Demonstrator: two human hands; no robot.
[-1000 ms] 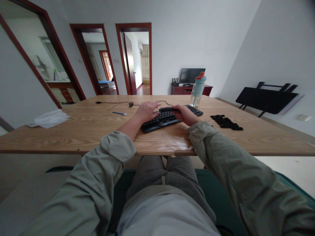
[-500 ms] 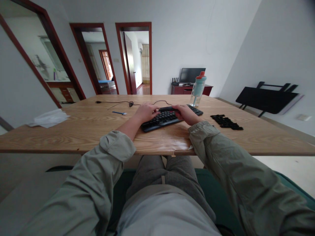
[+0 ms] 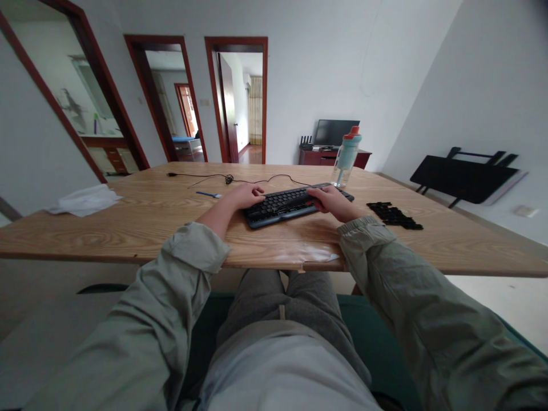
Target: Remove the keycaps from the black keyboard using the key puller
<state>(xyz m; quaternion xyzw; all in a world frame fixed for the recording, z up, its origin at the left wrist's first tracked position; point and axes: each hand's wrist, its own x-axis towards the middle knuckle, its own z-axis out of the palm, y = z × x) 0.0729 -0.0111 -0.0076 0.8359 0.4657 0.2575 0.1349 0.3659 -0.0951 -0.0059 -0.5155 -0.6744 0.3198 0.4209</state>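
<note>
Black long key (image 3: 296, 200) gripped in right hand (image 3: 327, 200), over keyboard (image 3: 274, 212); left hand (image 3: 247, 196) at keyboard's left end, grip unclear.

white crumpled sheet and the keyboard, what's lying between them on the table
A small blue tool with a white tip lies between the white crumpled sheet and the keyboard, nearer the keyboard, in the head view; the left forearm crosses there too.

Can't read keyboard (image 3: 280, 216) legends, can't separate tiny black pieces (image 3: 394, 216), can't see black bar (image 3: 297, 200) end inside right hand (image 3: 329, 201).
</note>
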